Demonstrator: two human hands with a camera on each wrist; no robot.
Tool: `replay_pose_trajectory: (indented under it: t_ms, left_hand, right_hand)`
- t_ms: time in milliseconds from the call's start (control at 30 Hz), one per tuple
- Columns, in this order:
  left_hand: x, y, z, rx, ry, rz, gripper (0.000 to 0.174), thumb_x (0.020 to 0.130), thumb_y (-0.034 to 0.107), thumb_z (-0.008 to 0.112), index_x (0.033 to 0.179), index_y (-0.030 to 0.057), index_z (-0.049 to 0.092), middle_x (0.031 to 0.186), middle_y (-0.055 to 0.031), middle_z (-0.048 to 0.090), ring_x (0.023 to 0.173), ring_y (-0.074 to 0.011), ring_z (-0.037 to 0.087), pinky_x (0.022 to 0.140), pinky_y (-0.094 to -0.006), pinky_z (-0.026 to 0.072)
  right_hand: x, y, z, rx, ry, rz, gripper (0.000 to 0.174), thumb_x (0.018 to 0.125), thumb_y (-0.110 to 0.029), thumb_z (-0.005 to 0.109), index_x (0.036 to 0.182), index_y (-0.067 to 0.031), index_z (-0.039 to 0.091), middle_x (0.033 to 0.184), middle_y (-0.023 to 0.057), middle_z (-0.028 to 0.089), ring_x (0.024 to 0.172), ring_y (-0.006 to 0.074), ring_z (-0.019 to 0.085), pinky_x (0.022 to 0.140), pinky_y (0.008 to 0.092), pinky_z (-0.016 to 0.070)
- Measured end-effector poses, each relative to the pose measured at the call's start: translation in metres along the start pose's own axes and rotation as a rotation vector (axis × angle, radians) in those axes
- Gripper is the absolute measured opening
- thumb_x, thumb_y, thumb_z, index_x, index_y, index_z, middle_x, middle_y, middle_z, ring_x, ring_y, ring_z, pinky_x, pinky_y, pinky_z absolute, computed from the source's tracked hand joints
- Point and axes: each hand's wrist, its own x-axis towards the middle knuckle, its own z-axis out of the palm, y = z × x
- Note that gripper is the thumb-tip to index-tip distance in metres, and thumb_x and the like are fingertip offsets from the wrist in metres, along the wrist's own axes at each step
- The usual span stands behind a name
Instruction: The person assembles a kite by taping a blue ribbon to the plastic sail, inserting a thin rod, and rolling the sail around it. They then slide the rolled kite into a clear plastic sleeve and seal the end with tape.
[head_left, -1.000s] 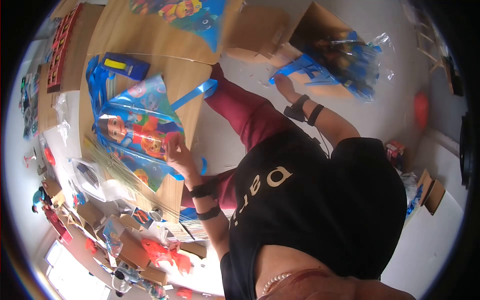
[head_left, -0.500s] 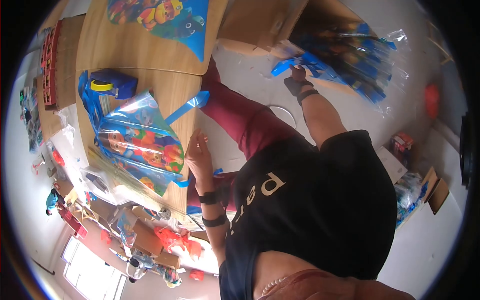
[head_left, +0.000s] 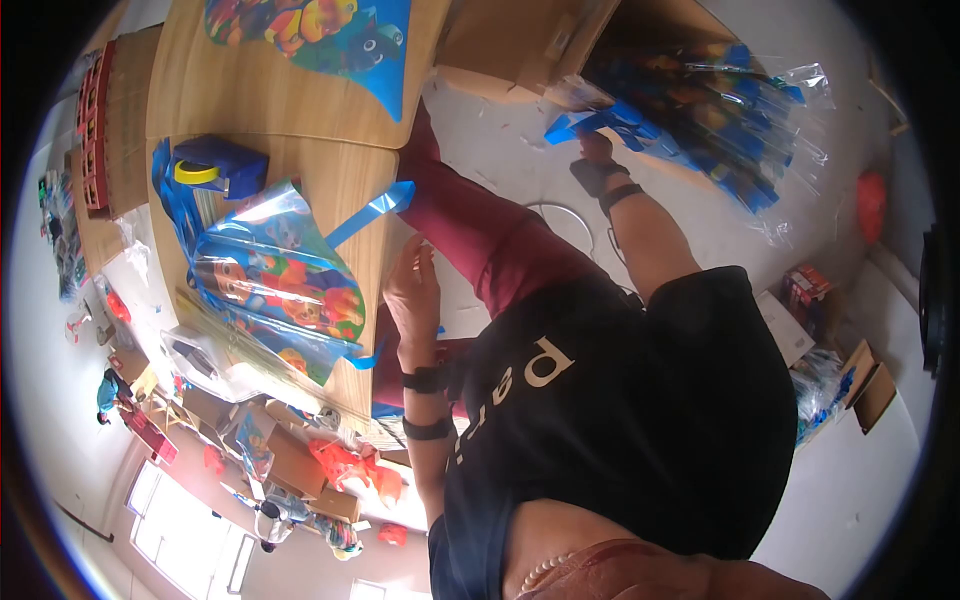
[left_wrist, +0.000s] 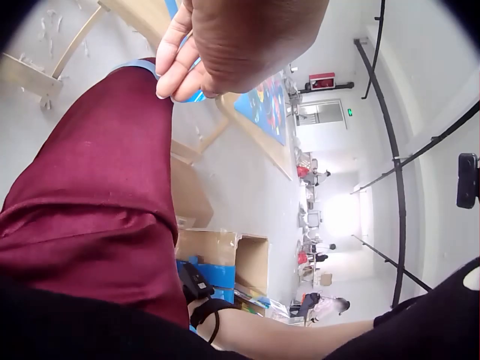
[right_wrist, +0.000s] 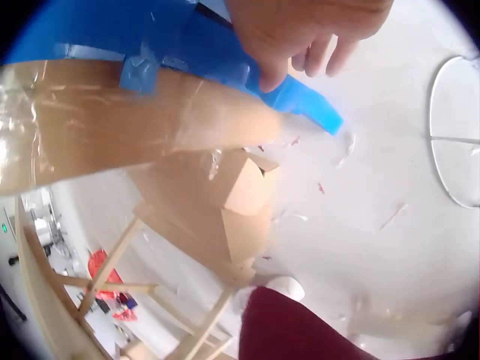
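Observation:
My right hand (head_left: 596, 148) is at the blue ribbon tails (head_left: 640, 128) of a bundle of cartoon-printed kites (head_left: 700, 95) in clear plastic sleeves, lying across a cardboard box. In the right wrist view the thumb and curled fingers pinch a blue ribbon (right_wrist: 319, 112), whose end sticks out past them. My left hand (head_left: 412, 285) hangs beside the table edge with loosely bent fingers, holding nothing; the left wrist view has this hand (left_wrist: 251, 45) above the maroon trouser leg. Nearest to it on the table lies a kite (head_left: 280, 290) under shiny clear plastic, its blue tail (head_left: 372, 212) reaching over the edge.
A blue tape dispenser (head_left: 220, 168) with yellow tape stands on the wooden table (head_left: 330, 170). Another kite (head_left: 350, 50) lies at the table's far end. Thin sticks (head_left: 255, 368) lie along one side. A brown cardboard box (head_left: 510, 45) stands on the floor near the bundle.
My left hand has drawn back from the kite on the table to beside the edge. My right hand has shifted onto the blue ribbons of the bundle and stays there.

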Motion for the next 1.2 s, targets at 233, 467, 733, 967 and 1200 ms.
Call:
replay_pose_trajectory:
  t_ms: [233,467,733,967,1200]
  left_hand:
    - [0.015,0.029,0.03,-0.257,-0.104,0.13,0.026,0.096,0.0,0.062,0.12,0.0024,0.07,0.108,-0.0193,0.074,0.1,-0.0325,0.074,0.084,-0.0371,0.0588]
    - [0.051,0.078,0.097,-0.302,-0.211,0.404,0.057,0.093,0.01,0.07,0.148,0.0055,0.051,0.126,-0.0208,0.071,0.124,-0.0328,0.066,0.103,-0.041,0.0501]
    - [0.05,0.1,0.092,-0.482,-0.555,0.074,0.04,0.085,0.016,0.081,0.12,-0.0012,0.07,0.097,-0.0127,0.079,0.089,-0.0139,0.073,0.083,-0.0287,0.0557]
    - [0.045,0.1,0.102,-0.602,-0.429,-0.028,0.029,0.079,0.009,0.086,0.101,-0.0043,0.072,0.088,-0.009,0.077,0.078,-0.0098,0.07,0.075,-0.0257,0.0563]
    - [0.044,0.104,0.101,-0.574,-0.421,-0.043,0.026,0.078,0.013,0.088,0.09,-0.0029,0.072,0.08,-0.0059,0.074,0.071,-0.0073,0.065,0.066,-0.0246,0.0529]
  right_hand:
    - [-0.142,-0.114,-0.067,0.811,-0.253,-0.059,0.028,0.098,-0.029,0.071,0.108,-0.0025,0.073,0.101,0.0056,0.074,0.094,0.0171,0.069,0.086,0.0346,0.0551]
    - [-0.233,-0.182,-0.159,1.084,-0.454,-0.118,0.024,0.102,-0.022,0.067,0.117,-0.0037,0.066,0.107,0.0039,0.071,0.098,0.014,0.069,0.092,0.0339,0.0559]
    - [-0.243,-0.192,-0.199,1.044,-0.332,-0.305,0.021,0.106,-0.019,0.06,0.118,-0.0023,0.065,0.113,0.0113,0.073,0.107,0.0204,0.069,0.102,0.0408,0.0521]
    - [-0.252,-0.193,-0.194,1.202,-0.408,-0.124,0.022,0.102,-0.017,0.065,0.119,-0.0024,0.066,0.112,0.0054,0.072,0.106,0.0167,0.068,0.102,0.0381,0.0518]
    - [-0.249,-0.181,-0.183,1.134,-0.426,-0.239,0.026,0.103,-0.015,0.064,0.125,-0.0017,0.065,0.12,0.0077,0.07,0.111,0.0182,0.067,0.104,0.0358,0.0499]
